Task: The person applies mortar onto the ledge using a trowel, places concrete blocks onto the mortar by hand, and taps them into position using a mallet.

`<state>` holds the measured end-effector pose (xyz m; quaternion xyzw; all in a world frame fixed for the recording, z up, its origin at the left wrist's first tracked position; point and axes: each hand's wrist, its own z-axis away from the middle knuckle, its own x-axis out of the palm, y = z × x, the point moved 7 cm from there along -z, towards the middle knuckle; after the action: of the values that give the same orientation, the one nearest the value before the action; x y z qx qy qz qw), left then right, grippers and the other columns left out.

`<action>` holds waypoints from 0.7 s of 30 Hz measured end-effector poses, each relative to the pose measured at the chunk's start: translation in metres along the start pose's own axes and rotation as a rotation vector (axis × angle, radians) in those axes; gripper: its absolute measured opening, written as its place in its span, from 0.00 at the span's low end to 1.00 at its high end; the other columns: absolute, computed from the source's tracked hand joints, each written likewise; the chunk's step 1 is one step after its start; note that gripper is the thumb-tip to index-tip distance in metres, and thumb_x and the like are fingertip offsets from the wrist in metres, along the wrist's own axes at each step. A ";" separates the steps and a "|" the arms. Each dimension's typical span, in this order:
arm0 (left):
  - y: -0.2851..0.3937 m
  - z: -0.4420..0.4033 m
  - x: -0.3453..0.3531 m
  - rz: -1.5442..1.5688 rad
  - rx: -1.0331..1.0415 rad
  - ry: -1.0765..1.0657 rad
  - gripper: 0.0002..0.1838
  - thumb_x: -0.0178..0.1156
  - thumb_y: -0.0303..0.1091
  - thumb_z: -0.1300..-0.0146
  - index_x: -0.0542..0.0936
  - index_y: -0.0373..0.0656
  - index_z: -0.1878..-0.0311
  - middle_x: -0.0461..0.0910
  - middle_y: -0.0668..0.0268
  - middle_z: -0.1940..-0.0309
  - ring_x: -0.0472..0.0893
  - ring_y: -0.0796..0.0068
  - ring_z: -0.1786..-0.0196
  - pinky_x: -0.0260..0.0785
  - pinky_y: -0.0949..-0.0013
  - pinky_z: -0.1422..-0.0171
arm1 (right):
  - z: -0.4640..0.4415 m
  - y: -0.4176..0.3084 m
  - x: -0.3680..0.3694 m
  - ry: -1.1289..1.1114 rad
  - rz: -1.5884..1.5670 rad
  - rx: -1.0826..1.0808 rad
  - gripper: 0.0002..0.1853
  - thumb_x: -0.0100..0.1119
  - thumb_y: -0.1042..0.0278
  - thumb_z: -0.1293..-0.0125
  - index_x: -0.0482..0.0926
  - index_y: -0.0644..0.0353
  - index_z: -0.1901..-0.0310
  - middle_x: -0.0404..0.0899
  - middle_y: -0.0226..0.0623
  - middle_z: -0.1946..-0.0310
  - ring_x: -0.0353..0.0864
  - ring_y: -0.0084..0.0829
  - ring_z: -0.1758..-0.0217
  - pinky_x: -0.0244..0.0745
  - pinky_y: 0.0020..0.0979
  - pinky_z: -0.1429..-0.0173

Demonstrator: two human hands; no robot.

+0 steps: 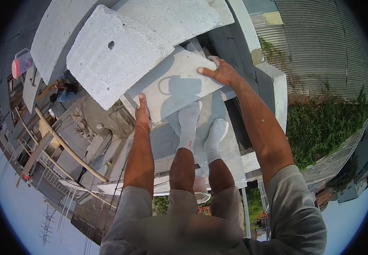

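Note:
A pale, flat concrete slab (182, 64) lies slanted in front of my feet, with my shadow across its face. My left hand (143, 114) grips its near left corner, thumb on top and fingers hidden below the edge. At the far right end, my right hand (223, 73) is closed around the slab, its thumb resting on the upper face. A thicker, rough slab (116, 53) with a small hole overhangs the held slab's left part. My white-socked feet (190, 121) stand on a grey surface beside the slab's near edge; the toes of one touch or nearly touch it.
More slabs (171, 19) lie at the top. A concrete ledge (274, 91) runs along the right, with a drop to green plants (320, 127) and a corrugated roof (328, 46). Far below at left are a person (65, 91), bamboo poles (67, 155) and a pink-lidded jug (21, 63).

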<state>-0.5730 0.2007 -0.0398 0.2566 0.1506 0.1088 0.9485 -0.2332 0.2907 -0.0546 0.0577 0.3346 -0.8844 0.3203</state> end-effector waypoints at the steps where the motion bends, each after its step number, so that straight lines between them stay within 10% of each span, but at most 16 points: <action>1: -0.005 0.000 0.003 0.088 -0.022 -0.025 0.53 0.60 0.72 0.48 0.67 0.28 0.37 0.74 0.59 0.44 0.75 0.67 0.44 0.65 0.66 0.37 | -0.002 0.007 0.009 -0.086 -0.026 0.057 0.58 0.58 0.19 0.56 0.61 0.59 0.31 0.64 0.59 0.37 0.63 0.52 0.31 0.58 0.43 0.28; 7: -0.013 0.009 -0.006 0.104 -0.106 -0.103 0.54 0.58 0.73 0.48 0.66 0.28 0.36 0.74 0.58 0.44 0.75 0.65 0.44 0.66 0.66 0.37 | 0.041 0.012 0.023 -0.091 -0.005 0.162 0.67 0.55 0.14 0.61 0.58 0.72 0.33 0.63 0.64 0.37 0.61 0.52 0.30 0.61 0.40 0.29; 21: -0.086 0.126 -0.037 -0.582 -0.389 -0.221 0.59 0.54 0.80 0.53 0.72 0.22 0.43 0.75 0.42 0.45 0.74 0.52 0.40 0.64 0.61 0.37 | 0.309 0.075 0.047 -0.044 -0.702 0.565 0.42 0.72 0.50 0.49 0.64 0.65 0.38 0.75 0.48 0.49 0.76 0.34 0.48 0.71 0.32 0.44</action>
<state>-0.5538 0.0602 0.0275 0.0279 0.0902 -0.1676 0.9813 -0.1902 0.0287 0.1270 0.0072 0.0722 -0.9972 -0.0202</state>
